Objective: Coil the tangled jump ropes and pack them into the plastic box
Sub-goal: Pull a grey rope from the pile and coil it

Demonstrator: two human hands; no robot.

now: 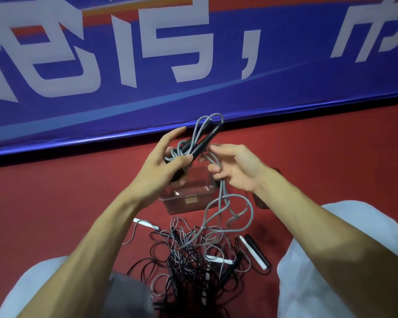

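Note:
My left hand (164,160) grips two black handles (206,140) of a grey jump rope, with a few grey loops wound around them. My right hand (233,167) pinches the same grey rope (221,203), which hangs down in loose loops to the floor. Below both hands, a clear plastic box (189,200) stands open on the red floor. Nearer to me lies a tangled pile of black and grey ropes (193,260) with black and white handles (254,252) mixed in.
I am seated on a red floor (55,203) with my knees in light trousers (342,260) on either side of the pile. A blue banner with large white characters (193,65) runs along the wall just beyond the box. A dark object (261,201) lies right of the box.

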